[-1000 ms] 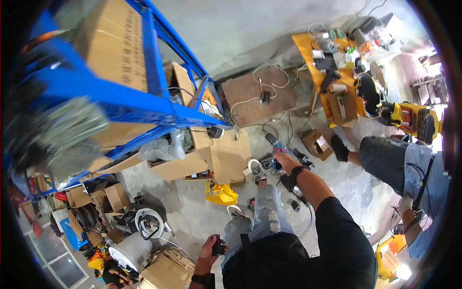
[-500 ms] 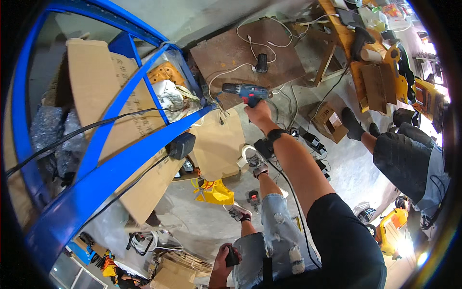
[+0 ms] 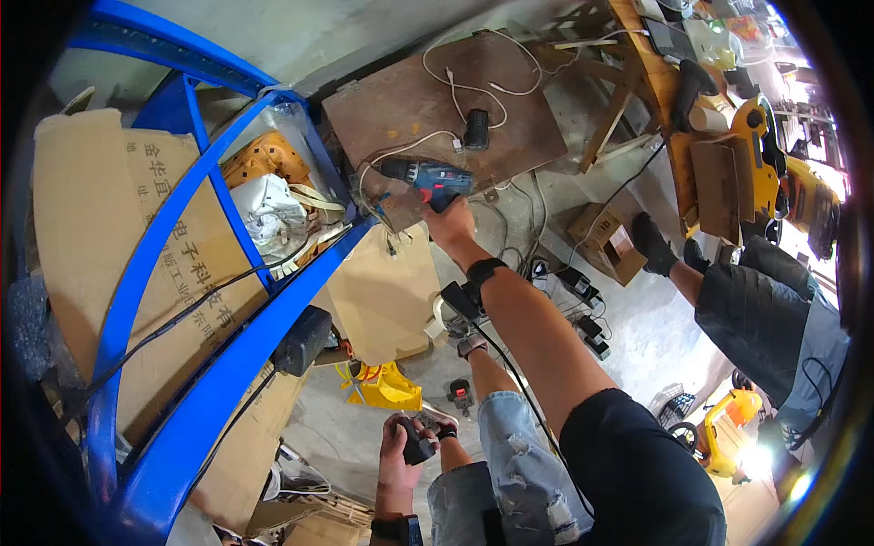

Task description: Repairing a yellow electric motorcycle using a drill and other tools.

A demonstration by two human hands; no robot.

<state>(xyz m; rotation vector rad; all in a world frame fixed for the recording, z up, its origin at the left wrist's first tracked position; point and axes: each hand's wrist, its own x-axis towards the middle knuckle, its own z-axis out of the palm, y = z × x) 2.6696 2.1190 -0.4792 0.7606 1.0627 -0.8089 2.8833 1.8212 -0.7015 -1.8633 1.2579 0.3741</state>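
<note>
My right hand (image 3: 451, 223) is wrapped around the grip of a blue cordless drill (image 3: 444, 178) with a black chuck pointing left. The drill is over the near part of a brown board (image 3: 519, 114); whether it touches the board I cannot tell. My left hand (image 3: 393, 466), low in the view by my legs, holds a black block that looks like a battery pack (image 3: 417, 446). On the board, beyond the drill, stands a small black box (image 3: 476, 129) beside a white cable (image 3: 452, 77).
A blue metal frame (image 3: 246, 373) rises at the left, around large cardboard sheets (image 3: 82, 227). Yellow plastic (image 3: 390, 387) and a black-and-red device (image 3: 461, 395) lie on the floor. Black adapters (image 3: 583, 287) and an open carton (image 3: 605, 241) are right of my arm. Another person's leg (image 3: 751, 300) is at the right.
My left hand has risen forward from beside my lap, bringing the black battery pack up. The view has shifted, and the drill stays in my right hand over the board.
</note>
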